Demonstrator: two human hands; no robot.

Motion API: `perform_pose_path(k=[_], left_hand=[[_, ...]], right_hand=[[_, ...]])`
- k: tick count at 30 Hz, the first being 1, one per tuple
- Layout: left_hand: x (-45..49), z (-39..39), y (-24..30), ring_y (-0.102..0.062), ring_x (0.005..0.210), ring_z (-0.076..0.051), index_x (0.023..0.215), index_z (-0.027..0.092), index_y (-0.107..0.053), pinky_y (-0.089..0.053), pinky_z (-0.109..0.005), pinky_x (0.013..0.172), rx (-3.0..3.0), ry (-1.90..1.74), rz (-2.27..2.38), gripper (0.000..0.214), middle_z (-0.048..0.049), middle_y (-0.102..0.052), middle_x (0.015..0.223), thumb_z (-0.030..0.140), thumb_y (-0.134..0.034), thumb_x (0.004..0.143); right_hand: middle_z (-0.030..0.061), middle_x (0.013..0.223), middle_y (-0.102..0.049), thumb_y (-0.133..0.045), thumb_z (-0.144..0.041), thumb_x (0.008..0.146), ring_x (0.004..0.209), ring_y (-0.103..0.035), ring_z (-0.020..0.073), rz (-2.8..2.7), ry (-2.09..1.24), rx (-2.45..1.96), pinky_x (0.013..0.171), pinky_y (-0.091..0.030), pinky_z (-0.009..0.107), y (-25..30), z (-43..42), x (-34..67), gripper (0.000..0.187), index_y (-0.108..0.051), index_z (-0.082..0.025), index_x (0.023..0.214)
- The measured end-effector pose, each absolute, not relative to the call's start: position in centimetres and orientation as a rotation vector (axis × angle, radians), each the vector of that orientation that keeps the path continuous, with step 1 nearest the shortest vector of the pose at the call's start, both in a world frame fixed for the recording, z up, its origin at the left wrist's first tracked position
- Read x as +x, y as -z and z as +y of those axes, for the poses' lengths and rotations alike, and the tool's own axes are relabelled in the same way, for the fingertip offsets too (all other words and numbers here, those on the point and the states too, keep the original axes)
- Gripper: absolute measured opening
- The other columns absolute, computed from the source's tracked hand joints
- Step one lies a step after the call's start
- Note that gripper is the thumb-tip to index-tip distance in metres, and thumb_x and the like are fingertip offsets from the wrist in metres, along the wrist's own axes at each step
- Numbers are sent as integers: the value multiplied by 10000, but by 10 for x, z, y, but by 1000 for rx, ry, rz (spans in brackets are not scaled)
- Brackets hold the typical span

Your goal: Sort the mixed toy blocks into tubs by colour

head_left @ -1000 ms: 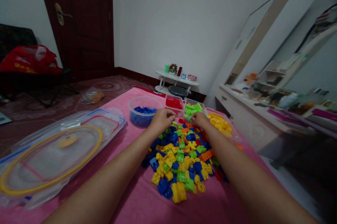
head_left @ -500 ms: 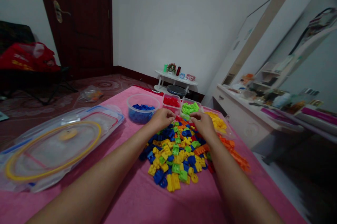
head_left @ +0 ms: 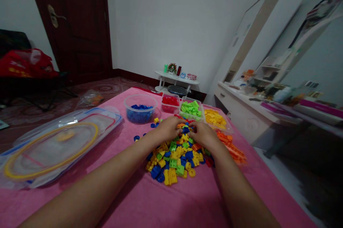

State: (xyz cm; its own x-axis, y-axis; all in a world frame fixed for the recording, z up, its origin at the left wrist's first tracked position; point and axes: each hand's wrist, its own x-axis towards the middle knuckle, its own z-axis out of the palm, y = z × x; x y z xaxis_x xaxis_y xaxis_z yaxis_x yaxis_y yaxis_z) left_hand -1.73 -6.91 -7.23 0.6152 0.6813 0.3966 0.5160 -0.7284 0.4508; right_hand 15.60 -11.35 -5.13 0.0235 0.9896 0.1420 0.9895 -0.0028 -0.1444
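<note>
My left hand (head_left: 169, 128) reaches into the far part of a mixed heap of plastic building blocks (head_left: 175, 153), thumb and fingers apart at the blocks. Facing it, my right hand (head_left: 204, 134) touches the same heap, its fingers also apart. Some fingertips are hidden among the pieces, and I see nothing clearly held. The heap mixes yellow, blue, green, red and orange. Behind it stand a round tub of blue blocks (head_left: 141, 115), a box of red blocks (head_left: 170, 102) and a box of green blocks (head_left: 191, 108). Yellow blocks (head_left: 214, 118) and orange blocks (head_left: 232, 147) lie to the right.
A pink cloth (head_left: 128, 199) covers the table. Clear lids (head_left: 64, 142), one with a yellow rim, are stacked at the left. A white dresser (head_left: 241, 110) stands beyond the right edge. A small white shelf (head_left: 177, 77) is by the wall.
Both hands have come down from just above the heap's far end into the blocks, and their fingers have spread. The view has shifted slightly, and the boxes of red and green blocks show more fully.
</note>
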Motion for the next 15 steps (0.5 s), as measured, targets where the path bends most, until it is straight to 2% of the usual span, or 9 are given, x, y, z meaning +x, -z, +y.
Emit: perform_pose_path(k=[2,4,8,12,15], left_hand=[[-13,-72,76,-578,1055,-243,1166,208,-624,-418,-337,926,2598,-754,963,415,-100,-644,1151,207,-586,753],[-10,-75,78,-600,1009,-233,1104,224,-660,-437,-320,898,2623,-685,964,361,-89,-673,1084,188,-564,758],[-10,-76,76,-625,931,-251,1005,217,-701,-460,-345,844,2617,-694,1053,292,-97,-697,979,186,-546,759],[-12,-73,71,-619,935,-216,1014,196,-686,-464,-326,854,2298,-923,1055,280,-77,-692,998,190,-554,767],[-11,-73,63,-631,727,-137,1064,160,-629,-505,-255,672,1686,-934,965,271,-69,-678,939,224,-506,831]], right_hand=[[55,1108,-648,-600,-273,726,966,-605,229,-2068,35,-2046,763,-431,295,55,-113,151,444,-608,-277,1170],[49,1169,-624,-562,-212,738,1035,-586,234,-2088,23,-1985,823,-427,308,60,-112,146,446,-606,-288,1176],[36,1089,-662,-537,-175,748,1042,-587,225,-2056,-10,-1938,861,-422,315,66,-109,143,346,-678,-286,1045],[33,992,-691,-593,-232,727,935,-618,209,-1890,-18,-1863,793,-451,296,60,-107,145,261,-697,-259,965],[41,884,-700,-605,-297,732,773,-625,175,-1744,-79,-1650,711,-473,275,51,-107,139,229,-693,-206,923]])
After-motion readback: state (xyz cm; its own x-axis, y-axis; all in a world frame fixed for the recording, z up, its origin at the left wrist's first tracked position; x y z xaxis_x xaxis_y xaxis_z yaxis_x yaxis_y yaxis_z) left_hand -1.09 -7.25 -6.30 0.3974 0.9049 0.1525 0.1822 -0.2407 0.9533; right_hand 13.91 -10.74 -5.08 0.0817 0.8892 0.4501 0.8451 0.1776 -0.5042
